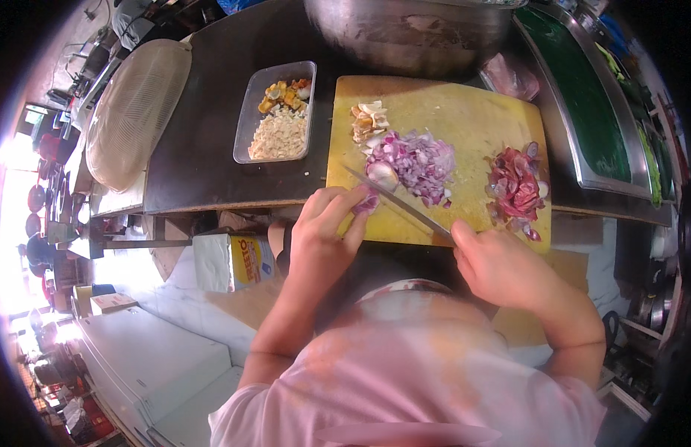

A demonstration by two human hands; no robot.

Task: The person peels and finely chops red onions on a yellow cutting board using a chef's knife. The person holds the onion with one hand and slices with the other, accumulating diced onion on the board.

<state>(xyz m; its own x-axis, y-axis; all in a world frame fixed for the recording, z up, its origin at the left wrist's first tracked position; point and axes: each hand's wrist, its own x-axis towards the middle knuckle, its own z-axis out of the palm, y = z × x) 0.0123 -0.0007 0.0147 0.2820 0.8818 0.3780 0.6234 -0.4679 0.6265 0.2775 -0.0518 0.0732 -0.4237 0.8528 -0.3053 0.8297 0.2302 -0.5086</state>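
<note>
My left hand (330, 229) grips a piece of red onion (367, 201) at the near left edge of a yellow cutting board (468, 123). In my right hand (488, 260) is the handle of a knife (404, 205); its blade points up and left, just right of the held onion. Beyond the blade lie a cut onion piece (382, 176) and a heap of chopped red onion (415, 162). Pale sliced pieces (369, 120) rest at the board's upper left, and onion skins (516, 184) are piled at its right.
A clear plastic container (241, 125) with chopped food stands left of the board. Farther left is a beige mesh cover (141, 112). A large metal pot (407, 33) stands behind the board, a plastic bag (510, 78) beside it, and a green-surfaced metal tray (580, 95) at right.
</note>
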